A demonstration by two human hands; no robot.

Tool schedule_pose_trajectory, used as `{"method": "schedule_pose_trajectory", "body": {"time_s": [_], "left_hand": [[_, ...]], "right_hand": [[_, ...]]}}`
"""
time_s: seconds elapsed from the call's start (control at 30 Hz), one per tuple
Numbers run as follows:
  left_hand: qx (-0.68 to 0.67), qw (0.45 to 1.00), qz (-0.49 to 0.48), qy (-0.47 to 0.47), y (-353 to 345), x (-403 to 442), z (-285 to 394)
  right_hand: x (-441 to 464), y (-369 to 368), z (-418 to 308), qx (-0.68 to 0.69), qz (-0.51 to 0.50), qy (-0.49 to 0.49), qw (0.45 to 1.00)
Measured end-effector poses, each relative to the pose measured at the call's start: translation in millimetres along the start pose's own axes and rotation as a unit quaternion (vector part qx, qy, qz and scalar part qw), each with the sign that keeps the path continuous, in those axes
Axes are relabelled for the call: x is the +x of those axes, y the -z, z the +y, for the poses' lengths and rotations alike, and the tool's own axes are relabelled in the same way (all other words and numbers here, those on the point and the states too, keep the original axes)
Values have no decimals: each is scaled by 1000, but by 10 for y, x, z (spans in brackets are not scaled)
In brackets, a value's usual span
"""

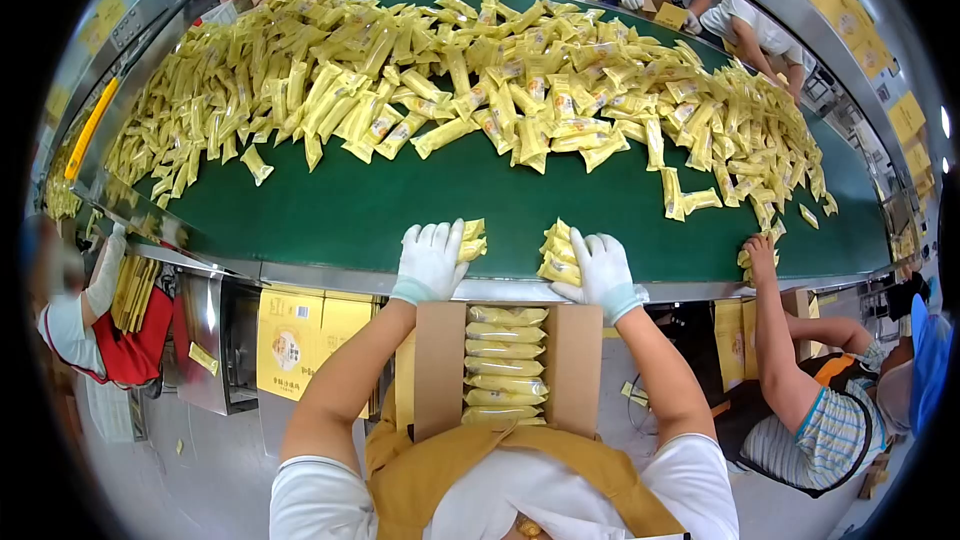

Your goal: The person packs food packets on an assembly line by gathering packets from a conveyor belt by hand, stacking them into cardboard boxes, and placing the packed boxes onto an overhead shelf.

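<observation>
My left hand (430, 260), in a white glove, is closed around a few small yellow packets (473, 240) at the near edge of the green belt. My right hand (603, 270), also gloved, grips another few yellow packets (557, 252) a short way to the right. Between my forearms, against my body, stands an open cardboard box (440, 370). Inside it several yellow packets (505, 351) lie stacked in a row, one behind another.
A large heap of yellow packets (480, 80) covers the far part of the green belt (350, 210). Co-workers' gloved hands are across the belt; a co-worker's bare hand (762, 258) reaches in at right. Flat yellow cartons (305, 340) stand below the edge at left.
</observation>
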State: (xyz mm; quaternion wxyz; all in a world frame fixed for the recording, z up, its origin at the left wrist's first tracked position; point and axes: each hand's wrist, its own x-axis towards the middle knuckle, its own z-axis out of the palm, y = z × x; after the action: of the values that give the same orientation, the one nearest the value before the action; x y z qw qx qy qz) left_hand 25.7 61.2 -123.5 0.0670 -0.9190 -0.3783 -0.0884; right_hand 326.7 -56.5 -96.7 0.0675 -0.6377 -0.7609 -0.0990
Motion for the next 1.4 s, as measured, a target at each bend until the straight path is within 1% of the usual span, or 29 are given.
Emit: {"method": "schedule_pose_trajectory", "body": {"time_s": [0.1,0.13,0.17,0.2,0.23,0.27,0.3,0.37,0.4,0.43,0.47,0.5,0.53,0.57,0.6,0.63,0.7,0.77,0.83,0.9,0.93,0.97,1.03,1.13,1.23,1.27,1.37,1.4], "left_hand": [[-5,999,-29,22,36,35,-2],[-12,999,-31,21,34,37,-23],[-28,999,-37,20,1,41,-52],[-42,998,-42,19,-43,49,-90],[-56,997,-48,18,-16,62,-121],[-78,994,-73,29,12,85,-143],[-92,993,-66,33,15,83,-178],[-127,990,-54,41,-59,75,-207],[-141,988,-48,46,-71,72,-225],[-161,984,-56,53,-35,79,-242],[-181,980,-63,59,11,93,-254],[-201,975,-71,64,44,108,-261],[-259,961,-60,76,47,106,-297],[-316,943,-49,88,37,97,-359],[-372,922,-38,98,45,104,-398],[-397,913,-1,98,175,100,-372],[-441,890,69,94,508,-3,-297],[-501,858,86,79,951,-153,-143],[-520,847,95,51,1274,-342,64],[-505,858,91,-18,1435,-516,278],[-480,875,58,-37,1471,-585,403],[-523,850,29,-61,1521,-628,547],[-480,870,-5,-116,1315,-666,760],[-289,948,-70,-114,1101,-760,1003],[-161,973,-85,-140,871,-925,1072],[-140,973,-74,-169,795,-993,1078],[-169,961,-151,-158,933,-1038,1143],[-214,946,-183,-160,993,-1057,1160]], "right_hand": [[-74,-20,-10,55,-79,-25,995],[5,90,-37,45,-127,-55,989],[33,46,38,156,-111,-102,976],[33,-45,173,267,-92,-146,948],[123,61,141,374,-74,-187,905],[117,237,149,562,-37,-251,787],[138,568,58,608,-12,-272,746],[90,1087,-152,644,-7,-146,751],[-5,1247,-211,542,-17,-75,837],[-119,1396,-275,427,-25,-4,904],[-196,1587,-438,381,-33,50,923],[-202,1783,-608,302,-111,76,944],[-252,1830,-779,237,-147,111,954],[-308,1760,-934,199,-141,146,959],[-351,1716,-1083,162,-178,161,957],[-407,1585,-1180,142,-209,191,948],[-500,1360,-1366,136,-244,220,935],[-673,1041,-1565,114,-235,226,938],[-782,796,-1702,102,-210,224,946],[-852,672,-1779,100,-171,209,958],[-870,674,-1795,91,-185,204,957],[-917,620,-1795,83,-164,211,960],[-1007,498,-1738,60,-122,225,965],[-1048,599,-1560,172,-114,227,952],[-1100,853,-1355,270,-51,227,934],[-1104,1001,-1299,284,-21,223,932],[-1156,1153,-1090,273,-83,134,949],[-1074,1201,-1046,266,-20,72,961]]}}
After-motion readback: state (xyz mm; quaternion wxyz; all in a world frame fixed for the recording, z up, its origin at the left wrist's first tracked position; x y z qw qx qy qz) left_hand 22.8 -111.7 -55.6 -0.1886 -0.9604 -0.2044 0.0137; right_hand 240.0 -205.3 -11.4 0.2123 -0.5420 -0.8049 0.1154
